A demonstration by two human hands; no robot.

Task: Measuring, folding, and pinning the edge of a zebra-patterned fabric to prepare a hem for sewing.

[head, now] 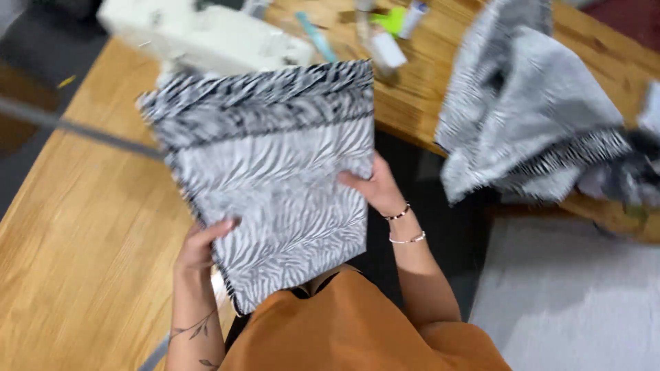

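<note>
— What are the fingers doing?

— The left hand [198,249] has its fingers clasped on the lower left edge of a folded zebra-print cloth [275,178], thumb lying on the printed face. The right hand [375,189] grips the cloth's right edge, fingers tucked behind it, two bracelets on the wrist.

— And where is that cloth?

— Held up flat between both hands, above the wooden table [75,227] and just in front of the white sewing machine [199,34]; its darker striped band is the end nearest the machine.

— What else lies around the machine?

— To its right, on the table, sit a few small blurred items, one bright green. Farther right, well apart from the machine, a loose heap of the same print [529,117] drapes over the table edge.
</note>
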